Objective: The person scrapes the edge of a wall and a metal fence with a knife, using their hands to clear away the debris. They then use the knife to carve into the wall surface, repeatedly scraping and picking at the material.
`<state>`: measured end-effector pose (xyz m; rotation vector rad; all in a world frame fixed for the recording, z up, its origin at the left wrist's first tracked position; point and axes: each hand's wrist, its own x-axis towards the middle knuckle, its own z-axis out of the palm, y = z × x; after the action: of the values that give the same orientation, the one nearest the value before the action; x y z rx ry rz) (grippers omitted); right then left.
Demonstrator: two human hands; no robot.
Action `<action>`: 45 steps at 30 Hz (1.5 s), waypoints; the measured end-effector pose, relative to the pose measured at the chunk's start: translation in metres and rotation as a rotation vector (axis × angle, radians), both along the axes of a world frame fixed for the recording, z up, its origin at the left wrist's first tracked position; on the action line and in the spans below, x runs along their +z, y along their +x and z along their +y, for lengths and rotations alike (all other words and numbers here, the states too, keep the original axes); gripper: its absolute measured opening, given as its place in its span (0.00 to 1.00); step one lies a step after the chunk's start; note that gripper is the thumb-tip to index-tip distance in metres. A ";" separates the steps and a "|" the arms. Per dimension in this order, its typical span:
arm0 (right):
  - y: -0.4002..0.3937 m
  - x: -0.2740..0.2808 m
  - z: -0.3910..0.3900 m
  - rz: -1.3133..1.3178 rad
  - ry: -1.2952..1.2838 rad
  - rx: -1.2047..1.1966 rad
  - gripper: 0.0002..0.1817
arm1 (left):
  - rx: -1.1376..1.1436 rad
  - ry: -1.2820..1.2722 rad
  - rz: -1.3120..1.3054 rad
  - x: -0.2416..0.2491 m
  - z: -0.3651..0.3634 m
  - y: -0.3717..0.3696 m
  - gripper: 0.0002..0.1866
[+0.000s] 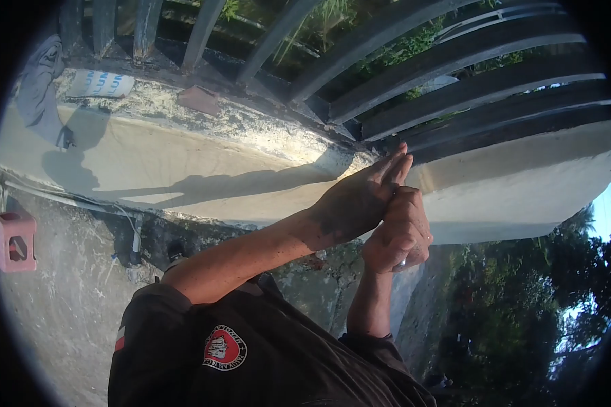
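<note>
Dark smudges cover the back of my left hand [360, 200], whose fingers stretch out flat at the foot of the dark metal fence [353, 129]. Close beside it, and seeming to touch it, is my right hand [397, 234], with the fingers curled tightly in a fist. A small shiny bit shows at the bottom of that fist; what it belongs to is hidden. Both hands are over the pale wall [482, 193], where the lowest bars meet its top edge.
On the ledge lie a reddish-brown flat piece [199, 99], a white wrapper with blue letters [100, 83] and a grey cloth [41, 91]. A pink plastic stool [15, 254] stands on the concrete ground at left. Plants grow behind the fence.
</note>
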<state>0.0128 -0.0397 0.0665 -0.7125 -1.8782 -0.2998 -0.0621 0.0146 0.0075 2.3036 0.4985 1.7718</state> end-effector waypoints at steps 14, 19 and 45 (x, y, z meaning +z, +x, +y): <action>-0.003 -0.020 -0.004 0.074 -0.016 -0.010 0.28 | 0.001 -0.048 0.027 -0.018 -0.004 0.002 0.41; 0.005 -0.011 -0.001 0.023 -0.033 -0.009 0.37 | -0.215 -0.289 -0.072 -0.014 -0.005 0.005 0.39; 0.014 -0.028 -0.038 0.124 -0.059 0.047 0.36 | -0.035 -0.140 0.018 -0.014 -0.031 0.001 0.36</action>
<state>0.0272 -0.0778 0.0388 -0.7094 -1.7889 -0.1667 -0.0611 -0.0163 -0.0064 2.2214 0.5631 1.6461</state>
